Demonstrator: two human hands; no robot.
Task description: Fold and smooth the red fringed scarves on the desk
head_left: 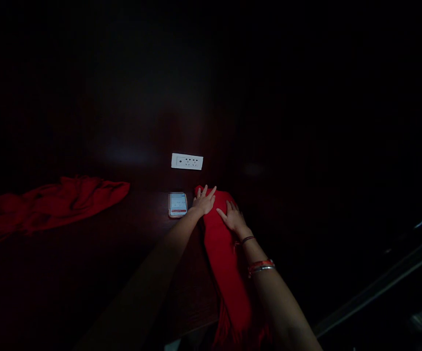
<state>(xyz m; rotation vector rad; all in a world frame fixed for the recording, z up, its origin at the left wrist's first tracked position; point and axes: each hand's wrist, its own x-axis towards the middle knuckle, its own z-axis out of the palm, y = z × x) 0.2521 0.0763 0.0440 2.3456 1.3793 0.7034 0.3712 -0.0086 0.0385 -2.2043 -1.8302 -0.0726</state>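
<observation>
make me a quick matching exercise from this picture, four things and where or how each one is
1. phone
2. socket panel
3. crumpled red cloth
4. right hand

A. reaches the left edge of the picture
B. rests on the long red cloth, fingers spread
C. screen lit up
D. white, above the phone in the picture

Pairs: 1-C, 2-D, 3-A, 4-B
</observation>
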